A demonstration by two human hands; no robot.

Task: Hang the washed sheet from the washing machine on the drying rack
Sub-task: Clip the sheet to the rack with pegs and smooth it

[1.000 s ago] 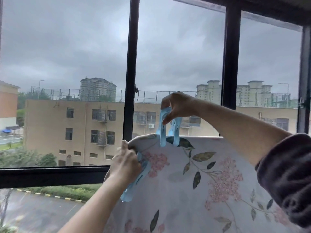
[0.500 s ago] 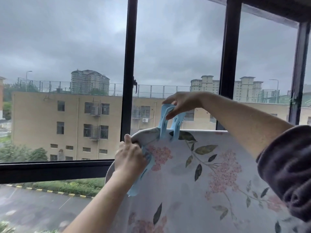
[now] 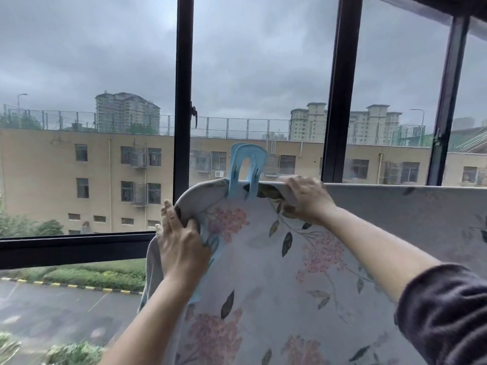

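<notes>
sheet [image 3: 263,272]: draped over the rack, which it hides. Its top fold runs under the right fingers and its end bunches in the left fingers.
left hand [image 3: 181,248]: fingers curled round the sheet's end, below and left of the peg. A blue sliver [image 3: 214,247] under the palm may be a second peg.
right hand [image 3: 305,196]: fingers hooked over the fold, thumb beneath, just right of the peg.
peg [image 3: 243,172]: clipped upright on the fold, between both hands.
done: sheet up, one peg on.
to do: likely flattening and pegging the end.

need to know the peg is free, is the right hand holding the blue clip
No, the right hand grips the top edge of the sheet beside the blue clip, which stands clamped untouched.
</notes>
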